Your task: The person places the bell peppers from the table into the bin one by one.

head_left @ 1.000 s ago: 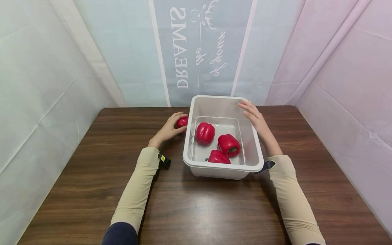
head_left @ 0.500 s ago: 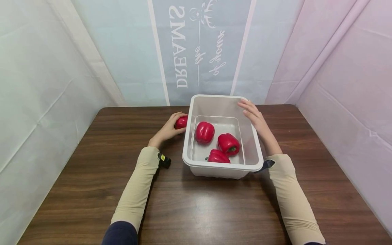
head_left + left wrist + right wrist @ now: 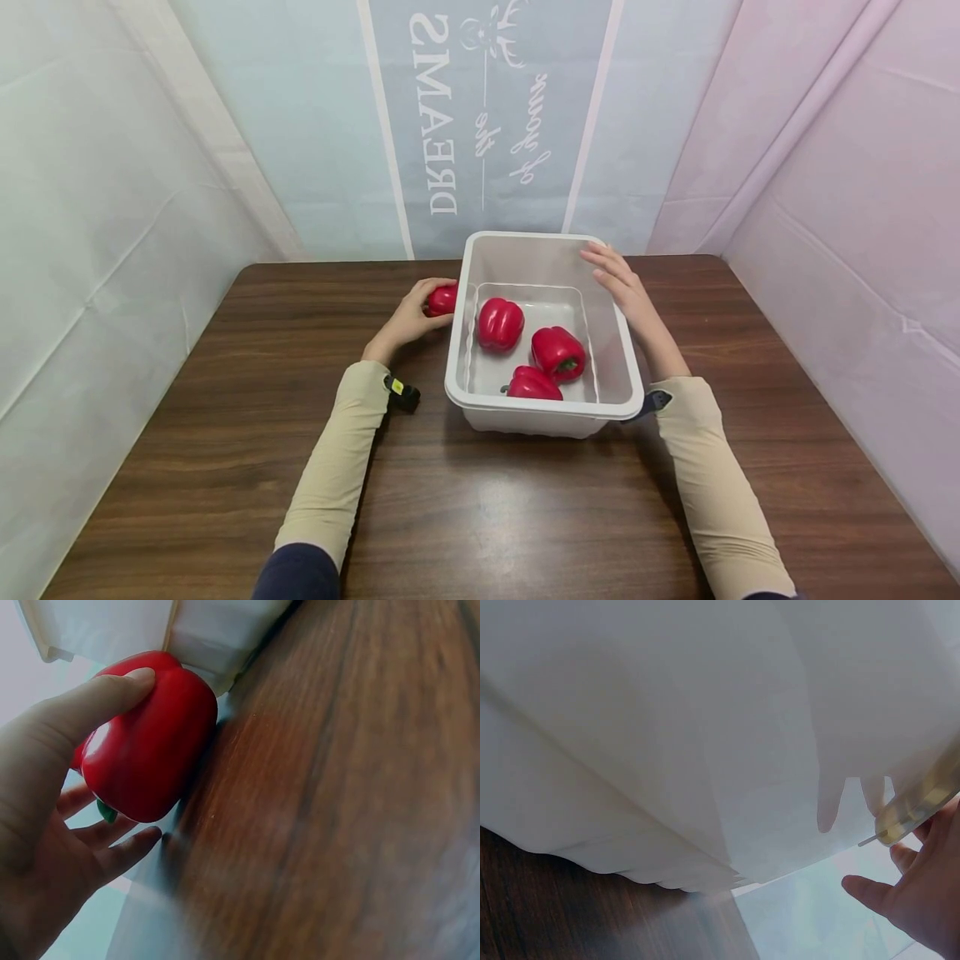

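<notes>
In the head view, my left hand [image 3: 405,322] is just left of the white plastic bin [image 3: 545,411] and grips a red bell pepper [image 3: 442,300]. The left wrist view shows the thumb lying across this bell pepper [image 3: 150,742] while the other fingers reach behind it, near its green stem. The pepper sits low, right at the tabletop. At the bin's right rim is my right hand [image 3: 626,287], its fingers extended and slightly spread over the edge. Several red bell peppers [image 3: 501,324] lie on the bin's floor.
A dark wood-grain table [image 3: 480,517] carries the bin near its far edge. Behind it hangs a pale blue printed cloth [image 3: 487,125], and white sheets [image 3: 90,208] enclose both sides.
The head view has shifted slightly. My left hand stays at the bell pepper with its fingers drawn a little closer round it; my right hand and the bin hold their places.
</notes>
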